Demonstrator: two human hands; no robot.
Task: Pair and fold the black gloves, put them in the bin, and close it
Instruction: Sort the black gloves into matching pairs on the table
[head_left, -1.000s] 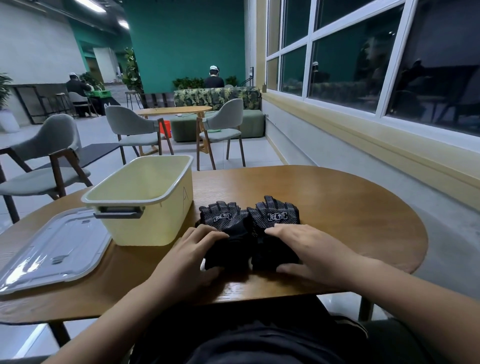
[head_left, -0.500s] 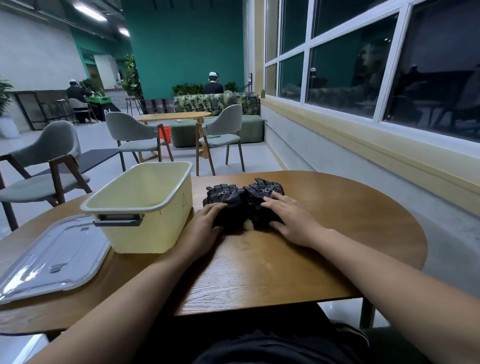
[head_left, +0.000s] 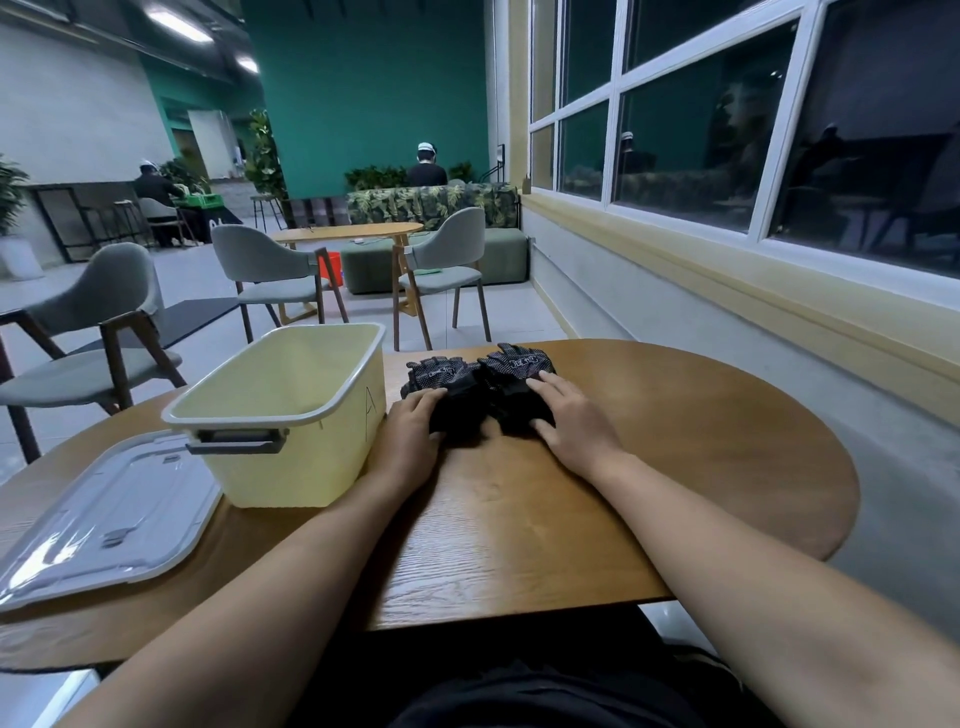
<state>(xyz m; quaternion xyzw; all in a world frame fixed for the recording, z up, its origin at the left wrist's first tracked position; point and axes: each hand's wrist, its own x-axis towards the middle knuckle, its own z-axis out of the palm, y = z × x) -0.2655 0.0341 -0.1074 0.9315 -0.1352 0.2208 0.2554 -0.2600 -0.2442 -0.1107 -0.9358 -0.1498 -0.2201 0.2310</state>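
Two black gloves lie side by side on the round wooden table (head_left: 675, 467), fingers pointing away from me. My left hand (head_left: 415, 434) grips the cuff end of the left glove (head_left: 441, 376) between curled fingers and thumb. My right hand (head_left: 569, 418) rests on the right glove (head_left: 519, 364) with its fingers straight on top and the thumb at the cuff edge. The pale yellow bin (head_left: 332, 400) stands open and empty just left of the gloves, touching my left wrist. Its clear lid (head_left: 104, 519) lies flat on the table at the near left.
Grey chairs (head_left: 98, 332) stand beyond the table's left and far side, with another table (head_left: 348, 233) and a sofa further back. A wall with windows (head_left: 727, 130) runs along the right. Two people sit far off, facing away.
Both hands slid the two gloves away from me, from the near edge toward the table's far side beside the bin. My arms are now stretched out.
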